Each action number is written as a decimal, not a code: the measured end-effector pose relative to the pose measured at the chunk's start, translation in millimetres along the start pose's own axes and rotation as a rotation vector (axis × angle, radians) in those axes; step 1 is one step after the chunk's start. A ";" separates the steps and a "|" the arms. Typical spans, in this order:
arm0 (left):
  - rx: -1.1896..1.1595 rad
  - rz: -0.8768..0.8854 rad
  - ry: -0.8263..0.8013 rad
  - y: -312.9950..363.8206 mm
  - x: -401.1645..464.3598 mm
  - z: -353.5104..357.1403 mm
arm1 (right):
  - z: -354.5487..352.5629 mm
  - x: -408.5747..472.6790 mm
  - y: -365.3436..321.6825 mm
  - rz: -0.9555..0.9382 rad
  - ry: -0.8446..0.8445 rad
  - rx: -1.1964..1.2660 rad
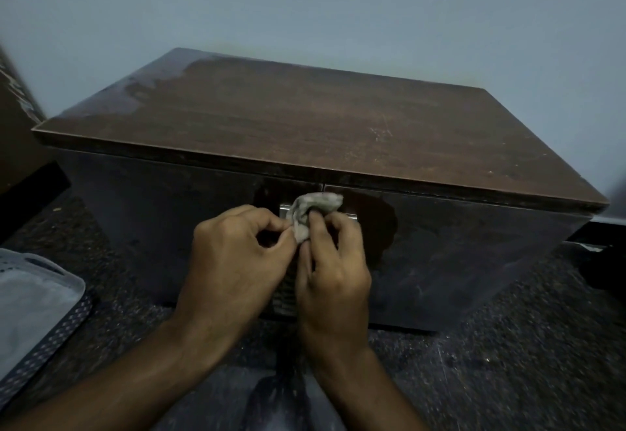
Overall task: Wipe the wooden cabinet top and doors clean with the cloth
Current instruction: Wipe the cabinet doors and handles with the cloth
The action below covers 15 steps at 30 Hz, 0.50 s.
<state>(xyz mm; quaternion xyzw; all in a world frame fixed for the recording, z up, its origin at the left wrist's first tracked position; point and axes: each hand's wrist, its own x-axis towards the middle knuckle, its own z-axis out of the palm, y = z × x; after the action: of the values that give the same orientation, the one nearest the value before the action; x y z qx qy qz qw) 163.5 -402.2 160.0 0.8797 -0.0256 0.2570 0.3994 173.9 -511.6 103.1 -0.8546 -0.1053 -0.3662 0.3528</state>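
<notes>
both hands pinch a bunched grey cloth (313,212) at cabinet (305,119) door front: left hand (233,261) w/ fingertips, right hand (333,271) curled round it.

pale blue wall (338,0) behind; dark speckled floor (508,363) underneath; a grey perforated basket (50,322) sits off at the lower left

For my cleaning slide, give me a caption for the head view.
Both hands, left and right, bunch a grey cloth against the wooden cabinet doors.
</notes>
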 end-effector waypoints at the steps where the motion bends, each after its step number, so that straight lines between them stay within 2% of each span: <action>1: 0.006 0.011 0.012 0.0 0.9 -0.8 | -1.0 4.1 -0.1 -0.029 0.048 -0.029; 3: 0.009 0.006 0.013 -0.3 0.9 -1.3 | 0.0 5.5 -0.1 -0.062 0.014 -0.078; 6: -0.004 -0.015 -0.030 -1.5 -1.5 1.6 | 7.8 -12.7 5.8 -0.036 -0.200 -0.147; 8: 0.002 -0.014 -0.063 -3.3 -2.3 4.4 | 10.8 -23.1 12.4 -0.003 -0.267 -0.146; 11: 0.000 -0.001 -0.108 -5.2 -2.0 7.2 | 3.6 -21.8 14.2 0.018 -0.214 -0.073; 15: -0.067 0.037 -0.138 -1.3 -2.3 8.2 | -23.3 -15.1 9.8 -0.052 -0.003 -0.007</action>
<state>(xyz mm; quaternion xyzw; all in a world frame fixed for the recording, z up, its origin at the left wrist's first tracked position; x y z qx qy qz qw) 165.3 -407.5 153.5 0.8808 -0.0779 0.2021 0.4211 154.7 -533.4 98.6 -0.8533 -0.1265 -0.3744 0.3400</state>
